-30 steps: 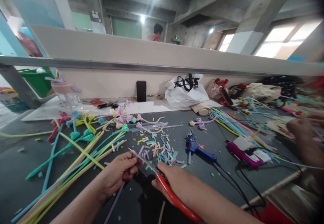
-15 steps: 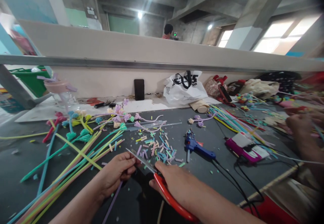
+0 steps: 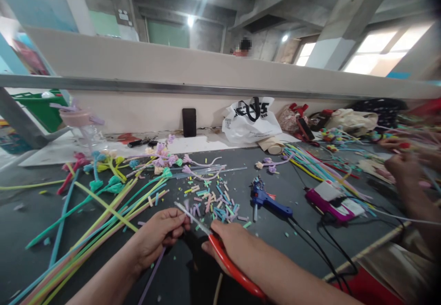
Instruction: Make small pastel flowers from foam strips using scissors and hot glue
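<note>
My left hand (image 3: 161, 235) is closed in a pinch on a purple pipe cleaner (image 3: 153, 273), which runs down and to the left under my wrist. My right hand (image 3: 231, 246) grips red-handled scissors (image 3: 227, 261). Their metal blades (image 3: 191, 215) point up and left, right beside my left fingertips. Just beyond the blades lies a heap of short coloured cut pieces (image 3: 215, 199) on the dark table (image 3: 303, 231).
Long coloured pipe cleaners (image 3: 103, 213) fan out at left, with small pipe-cleaner flowers (image 3: 161, 155) behind. A blue glue gun (image 3: 267, 199) and a pink-purple box (image 3: 330, 199) with black cables lie to the right. Another person's hands (image 3: 406, 172) work at far right. A white bag (image 3: 251, 121) and a phone (image 3: 189, 122) stand by the wall.
The view shifted slightly down. My hands and the scissors stayed almost in place, with the blades still at the pipe cleaner's end. The other person's hands moved a little at far right.
</note>
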### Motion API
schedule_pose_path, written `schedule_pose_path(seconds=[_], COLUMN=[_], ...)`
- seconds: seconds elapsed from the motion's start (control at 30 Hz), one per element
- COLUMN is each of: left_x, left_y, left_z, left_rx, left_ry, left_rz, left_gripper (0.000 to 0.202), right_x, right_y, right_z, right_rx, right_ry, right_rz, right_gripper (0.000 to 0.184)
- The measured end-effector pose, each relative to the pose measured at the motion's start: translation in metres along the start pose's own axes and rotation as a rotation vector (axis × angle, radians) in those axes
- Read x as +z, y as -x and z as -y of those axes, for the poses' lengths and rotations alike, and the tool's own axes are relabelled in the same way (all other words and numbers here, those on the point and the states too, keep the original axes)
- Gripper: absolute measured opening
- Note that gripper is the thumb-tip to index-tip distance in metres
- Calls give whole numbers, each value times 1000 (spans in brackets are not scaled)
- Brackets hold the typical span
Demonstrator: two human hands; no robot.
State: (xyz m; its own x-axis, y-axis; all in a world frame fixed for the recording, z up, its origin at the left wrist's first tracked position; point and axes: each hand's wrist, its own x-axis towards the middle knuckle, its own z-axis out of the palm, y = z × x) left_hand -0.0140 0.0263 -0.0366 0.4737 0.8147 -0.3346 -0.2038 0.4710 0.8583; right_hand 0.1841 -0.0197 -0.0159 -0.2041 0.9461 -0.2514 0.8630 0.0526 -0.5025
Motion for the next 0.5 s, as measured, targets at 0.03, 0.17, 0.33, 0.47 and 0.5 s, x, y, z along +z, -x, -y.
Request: schedule_pose_path(seconds=[0.03,0.17,0.33,0.47,0.5], left_x=[0,0,3,3,2], left_y=[0,2,4,5,5], left_z=[0,-2,-6,-6,-6], left_rx=[-4,11,41,43,42], left_ry=[-2,25,93,120,121], left_rz=[0,-3,-20,-19,-19], left_gripper=[20,22,17,13,12], right_x=[0,-10,-24,-20,-19], right_y=[-1,-1,8,13,13], right_z=[-1,-1,3,4,4], right_rx=[-6,-61,-82,-72,-83], right_ry=[36,161,196,209,211], right_rz=[-18,-67,-5,-2,-11], right_gripper=[28,27,29,29,29])
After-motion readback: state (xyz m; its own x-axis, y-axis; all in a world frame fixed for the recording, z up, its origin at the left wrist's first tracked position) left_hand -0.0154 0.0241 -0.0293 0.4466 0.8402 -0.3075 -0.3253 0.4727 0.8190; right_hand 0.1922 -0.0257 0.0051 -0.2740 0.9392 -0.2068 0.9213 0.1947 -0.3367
